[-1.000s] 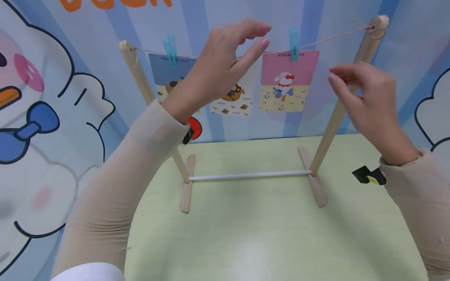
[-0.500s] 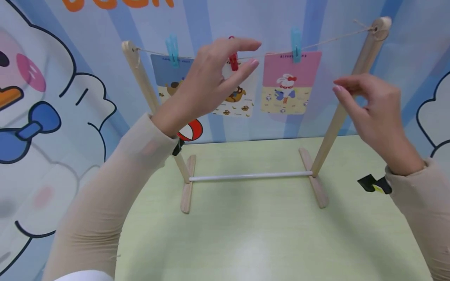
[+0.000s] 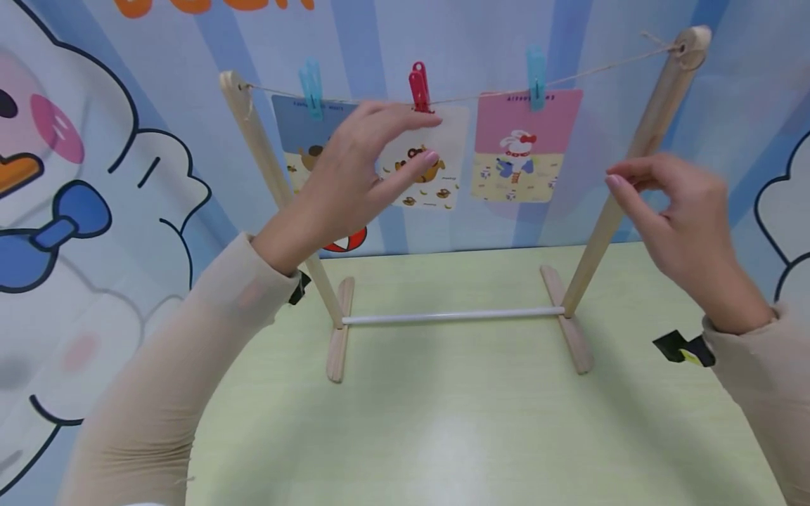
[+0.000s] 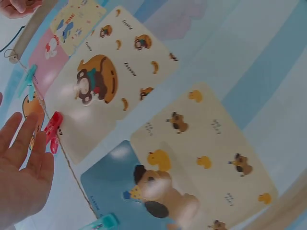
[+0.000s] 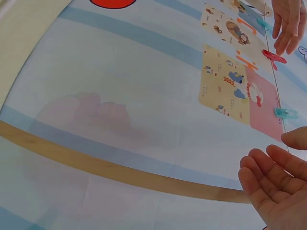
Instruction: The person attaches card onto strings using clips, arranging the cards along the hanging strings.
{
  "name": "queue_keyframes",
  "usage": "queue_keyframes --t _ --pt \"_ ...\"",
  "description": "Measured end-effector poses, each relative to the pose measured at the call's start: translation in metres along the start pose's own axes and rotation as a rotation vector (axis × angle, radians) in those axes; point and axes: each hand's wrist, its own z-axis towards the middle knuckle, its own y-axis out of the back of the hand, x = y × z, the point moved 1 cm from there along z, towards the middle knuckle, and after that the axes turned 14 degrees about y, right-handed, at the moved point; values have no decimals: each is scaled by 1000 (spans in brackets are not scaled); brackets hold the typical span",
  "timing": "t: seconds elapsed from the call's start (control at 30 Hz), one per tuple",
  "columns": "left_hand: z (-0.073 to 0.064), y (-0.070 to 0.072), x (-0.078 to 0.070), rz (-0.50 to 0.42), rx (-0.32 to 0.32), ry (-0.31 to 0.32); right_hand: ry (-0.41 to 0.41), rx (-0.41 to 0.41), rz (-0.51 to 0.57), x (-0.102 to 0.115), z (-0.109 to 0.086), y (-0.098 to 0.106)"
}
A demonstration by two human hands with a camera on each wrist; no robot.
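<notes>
In the head view a red clothespin grips a white monkey card on a thin string. My left hand is in front of this card, thumb and fingers apart and holding nothing; it hides part of the blue and cream puppy card. That card hangs from a light blue clothespin. A second light blue clothespin holds the pink and yellow card. My right hand, right of the pink card, has loosely bent fingers with nothing between them, as the right wrist view confirms.
The string runs between a left wooden post and a right wooden post. A white rod joins their wooden feet on the pale green table. A striped cartoon backdrop stands behind.
My left hand has moved down and left from the string, uncovering the red clothespin and more of the monkey card. My right hand has sunk and shifted slightly right. The cards stay hanging.
</notes>
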Motion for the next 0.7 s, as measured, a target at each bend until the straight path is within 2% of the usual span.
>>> queue_keyframes --t 0.13,0.27,0.47,0.7 --pt "-7 -2 6 -43 -29 -64 9 -6 -2 -1 -8 0" --pt "-15 -3 10 -71 -39 -92 3 -15 4 -3 -14 0" --pt "-33 -4 17 -42 -66 -65 11 -21 -6 -5 -24 1" --pt "-56 -3 34 -2 -100 11 -12 -25 4 -9 -36 -1"
